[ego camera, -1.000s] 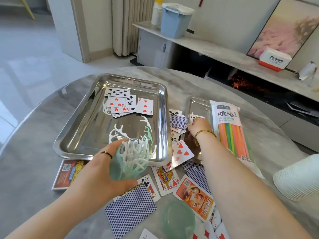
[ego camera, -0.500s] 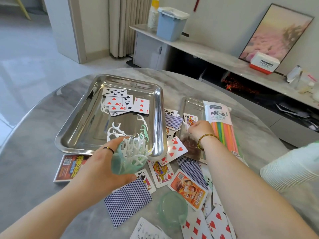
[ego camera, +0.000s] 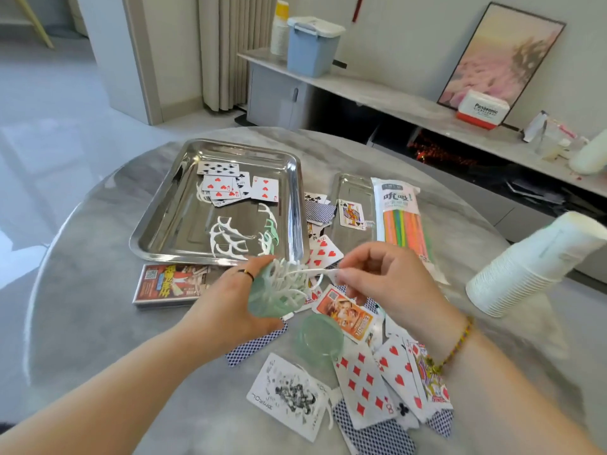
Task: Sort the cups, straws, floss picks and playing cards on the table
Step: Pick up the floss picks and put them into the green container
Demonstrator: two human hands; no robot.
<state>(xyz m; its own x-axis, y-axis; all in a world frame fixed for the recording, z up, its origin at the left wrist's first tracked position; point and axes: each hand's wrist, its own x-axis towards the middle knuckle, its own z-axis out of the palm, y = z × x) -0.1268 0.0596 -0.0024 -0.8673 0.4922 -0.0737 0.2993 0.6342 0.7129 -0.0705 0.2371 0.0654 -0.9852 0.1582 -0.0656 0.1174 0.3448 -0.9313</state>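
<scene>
Floss pick [ego camera: 312, 272]: right hand [ego camera: 384, 277] is pinching its handle end. The long axis is lying level, its head pointing left into the green tub [ego camera: 262, 302], which the left hand [ego camera: 226, 305] is gripping, tilted, over the tabletop [ego camera: 98, 257] by the tray's [ego camera: 297, 205] near right corner.

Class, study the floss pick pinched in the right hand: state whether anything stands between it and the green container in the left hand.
Nothing separate does. The floss pick, pinched by the right hand, points at the green container held by the left hand; only the picks bristling from its mouth crowd the opening.
</scene>
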